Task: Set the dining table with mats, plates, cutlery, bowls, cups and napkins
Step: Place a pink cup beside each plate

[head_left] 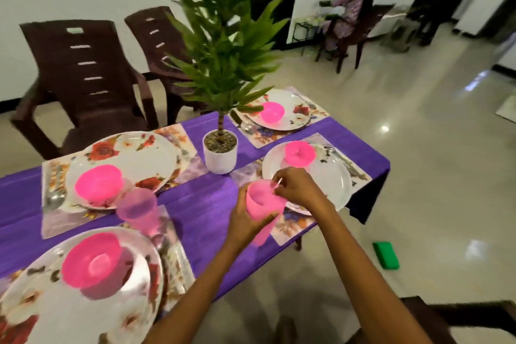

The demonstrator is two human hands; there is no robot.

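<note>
Head view, only angle going. Looks like the cups step: left hand (245, 220) wrapped round a stack of pink cups (261, 204), fingers curled and clamped on its side, held just over the tabletop (206, 204) at about 5 o'clock from the potted plant (220, 153). Right hand (296, 184) up at the rim, fingertips pinched together on the top cup's edge, probably peeling one off the stack. Can't tell how many cups are nested in there, pretty blurry.

Next move, best guess: pull the top cup free while keeping the rest steady, then set it upright on the mat beside the nearest plate (310, 176), at 3 o'clock from the plant. Needs a straight lift so the stack doesn't come along.

Counts:
- mats: four, one under each place
- plates: four, floral
- pink bowls: four, one on each plate, e.g. bowl (300, 152)
- cups already out: one, pink cup (138, 211), at 8 o'clock from the plant, between the two left plates
- cutlery: spoon (54, 198) on the left mat, more by the far plates, too smeared to count
- napkins: none spotted
</note>
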